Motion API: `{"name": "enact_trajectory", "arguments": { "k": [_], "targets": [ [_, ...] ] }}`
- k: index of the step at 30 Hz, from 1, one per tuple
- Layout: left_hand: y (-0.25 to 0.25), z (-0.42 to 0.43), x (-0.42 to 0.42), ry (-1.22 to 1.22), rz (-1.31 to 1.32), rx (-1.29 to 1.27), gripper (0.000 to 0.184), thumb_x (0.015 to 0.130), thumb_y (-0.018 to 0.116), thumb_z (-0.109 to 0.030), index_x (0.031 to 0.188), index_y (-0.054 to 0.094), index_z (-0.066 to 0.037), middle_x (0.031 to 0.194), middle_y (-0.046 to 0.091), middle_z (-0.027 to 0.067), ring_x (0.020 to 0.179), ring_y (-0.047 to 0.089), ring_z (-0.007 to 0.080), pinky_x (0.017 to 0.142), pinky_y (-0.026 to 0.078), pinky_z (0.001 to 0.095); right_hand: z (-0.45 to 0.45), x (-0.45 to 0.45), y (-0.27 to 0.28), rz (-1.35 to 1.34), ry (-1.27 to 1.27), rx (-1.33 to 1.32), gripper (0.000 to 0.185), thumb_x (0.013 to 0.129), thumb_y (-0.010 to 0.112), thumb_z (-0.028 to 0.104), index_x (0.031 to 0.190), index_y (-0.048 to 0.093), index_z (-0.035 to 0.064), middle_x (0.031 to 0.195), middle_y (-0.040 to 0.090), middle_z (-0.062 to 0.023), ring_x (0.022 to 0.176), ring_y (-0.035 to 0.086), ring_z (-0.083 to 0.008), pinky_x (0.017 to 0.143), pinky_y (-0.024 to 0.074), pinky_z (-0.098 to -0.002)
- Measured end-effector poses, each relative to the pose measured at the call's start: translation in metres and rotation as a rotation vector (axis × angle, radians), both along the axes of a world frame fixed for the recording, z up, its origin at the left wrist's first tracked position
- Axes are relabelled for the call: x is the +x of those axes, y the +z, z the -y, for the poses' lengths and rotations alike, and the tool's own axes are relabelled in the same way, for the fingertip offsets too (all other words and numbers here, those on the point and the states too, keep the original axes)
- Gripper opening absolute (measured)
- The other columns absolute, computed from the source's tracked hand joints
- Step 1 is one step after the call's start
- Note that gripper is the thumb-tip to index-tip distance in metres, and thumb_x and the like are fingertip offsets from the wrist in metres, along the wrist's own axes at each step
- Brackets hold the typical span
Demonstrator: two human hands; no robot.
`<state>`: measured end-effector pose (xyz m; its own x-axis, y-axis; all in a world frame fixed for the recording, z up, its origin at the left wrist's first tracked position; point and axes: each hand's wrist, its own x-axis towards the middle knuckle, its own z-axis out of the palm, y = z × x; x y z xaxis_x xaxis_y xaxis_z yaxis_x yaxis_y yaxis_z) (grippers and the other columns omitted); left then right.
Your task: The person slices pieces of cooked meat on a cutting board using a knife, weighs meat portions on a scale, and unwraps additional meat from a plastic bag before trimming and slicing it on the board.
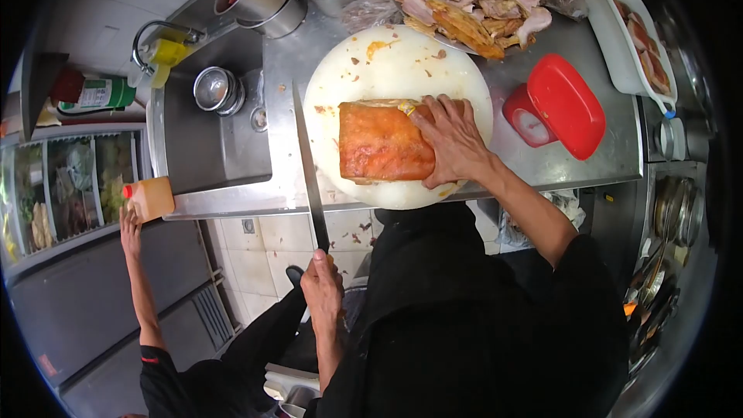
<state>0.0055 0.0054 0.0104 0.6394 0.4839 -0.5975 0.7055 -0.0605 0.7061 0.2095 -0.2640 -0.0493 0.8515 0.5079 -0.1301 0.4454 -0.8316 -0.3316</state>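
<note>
My left hand point(322, 291) is closed round the handle of a long knife point(308, 166). Its blade points away from me along the left side of a round white cutting board point(371, 70). On the board lies a thick block of roast meat point(385, 143) with shiny orange-brown skin. My right hand point(453, 141) is spread over the right end of the meat, thumb on the near side and fingers across the top, gripping it. A small yellow and white tag or wrapper point(407, 107) shows by the fingertips. The blade and the meat are apart.
Behind the board stands a platter of cooked poultry pieces point(472, 0). A red scale point(553, 112) and a white tub of meat point(635, 39) are at right. The sink point(213, 147) is left. Another person's hand point(131, 232) touches a red-capped jug point(151, 197).
</note>
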Motion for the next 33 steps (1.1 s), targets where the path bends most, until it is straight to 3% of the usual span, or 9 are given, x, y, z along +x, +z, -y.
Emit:
{"name": "enact_trajectory", "arguments": {
  "k": [10, 13, 14, 18, 21, 22, 25, 27, 33],
  "targets": [
    [-0.015, -0.022, -0.029, -0.056, 0.071, 0.032, 0.058, 0.103, 0.047, -0.052, 0.072, 0.05, -0.004, 0.058, 0.038, -0.0041, 0.05, 0.035, 0.0047, 0.044, 0.026, 0.0256, -0.048, -0.007, -0.004, 0.117, -0.501, 0.062, 0.123, 0.043, 0.088, 0.051, 0.146, 0.04, 0.0041, 0.141, 0.042, -0.0235, 0.132, 0.037, -0.0394, 0.106, 0.0272, -0.0615],
    [-0.009, -0.021, -0.033, -0.007, 0.072, -0.017, 0.056, 0.104, 0.047, -0.051, 0.072, 0.05, -0.005, 0.058, 0.037, -0.0047, 0.05, 0.035, 0.0039, 0.043, 0.025, 0.0249, -0.082, -0.011, -0.01, 0.111, -0.796, 0.107, 0.116, 0.052, 0.085, 0.056, 0.145, 0.039, 0.0054, 0.14, 0.041, -0.026, 0.128, 0.039, -0.0448, 0.102, 0.0281, -0.0651],
    [-0.013, -0.023, -0.034, 0.004, 0.074, -0.025, 0.056, 0.104, 0.047, -0.051, 0.072, 0.05, -0.005, 0.059, 0.037, -0.0049, 0.049, 0.035, 0.0036, 0.043, 0.025, 0.0246, -0.083, -0.015, 0.0, -0.013, -0.793, 0.255, 0.105, 0.067, 0.081, 0.055, 0.146, 0.035, 0.002, 0.138, 0.041, -0.0287, 0.128, 0.038, -0.0475, 0.102, 0.0319, -0.0641],
    [-0.026, -0.025, -0.043, 0.015, 0.111, -0.02, 0.055, 0.104, 0.047, -0.051, 0.071, 0.05, -0.007, 0.059, 0.037, -0.0055, 0.048, 0.033, 0.0034, 0.043, 0.025, 0.0246, -0.082, -0.053, -0.007, -0.09, -0.48, 0.438, 0.078, 0.08, 0.074, 0.033, 0.142, 0.039, -0.0004, 0.135, 0.044, -0.0283, 0.123, 0.046, -0.0465, 0.1, 0.0406, -0.0531],
    [-0.032, -0.028, -0.049, 0.058, 0.094, -0.12, 0.055, 0.104, 0.047, -0.051, 0.071, 0.05, -0.007, 0.06, 0.037, -0.0058, 0.048, 0.033, 0.0032, 0.043, 0.025, 0.0246, -0.075, -0.005, 0.054, -0.506, -0.223, 0.103, 0.08, 0.075, 0.076, 0.026, 0.143, 0.041, 0.0009, 0.137, 0.048, -0.0246, 0.124, 0.049, -0.0406, 0.104, 0.0428, -0.0421],
    [-0.031, -0.028, -0.051, 0.068, 0.075, -0.131, 0.054, 0.104, 0.047, -0.051, 0.071, 0.05, -0.007, 0.059, 0.036, -0.006, 0.048, 0.033, 0.0031, 0.042, 0.025, 0.0245, -0.074, 0.006, 0.046, -0.235, -0.095, 0.117, 0.082, 0.07, 0.075, 0.02, 0.145, 0.042, 0.0095, 0.146, 0.043, -0.0195, 0.134, 0.043, -0.038, 0.111, 0.0358, -0.0476],
    [-0.025, -0.025, -0.055, 0.074, 0.038, -0.138, 0.054, 0.104, 0.047, -0.051, 0.071, 0.049, -0.008, 0.059, 0.036, -0.0065, 0.047, 0.033, 0.0028, 0.042, 0.024, 0.0242, -0.081, 0.072, 0.029, 0.408, 0.603, -0.061, 0.104, 0.054, 0.086, 0.018, 0.148, 0.041, 0.0172, 0.15, 0.039, -0.0144, 0.142, 0.035, -0.0353, 0.114, 0.0293, -0.0549],
    [-0.021, -0.023, -0.06, 0.069, 0.036, -0.117, 0.053, 0.104, 0.047, -0.051, 0.071, 0.049, -0.009, 0.058, 0.036, -0.0067, 0.047, 0.033, 0.0026, 0.041, 0.024, 0.024, -0.088, 0.128, -0.013, 0.531, 0.921, -0.083, 0.105, 0.053, 0.085, 0.021, 0.148, 0.04, 0.0218, 0.154, 0.034, -0.0159, 0.146, 0.029, -0.0357, 0.117, 0.0204, -0.0591],
    [-0.021, -0.017, -0.071, 0.032, 0.01, 0.014, 0.061, 0.104, 0.042, -0.054, 0.071, 0.052, -0.003, 0.058, 0.045, -0.0008, 0.049, 0.04, 0.0077, 0.044, 0.03, 0.0264, -0.114, 0.15, 0.041, 0.294, 1.258, -0.343, 0.141, 0.02, 0.092, 0.045, 0.149, 0.039, 0.0232, 0.149, 0.035, -0.0258, 0.146, 0.025, -0.042, 0.117, 0.0152, -0.0627]
  ]
}}
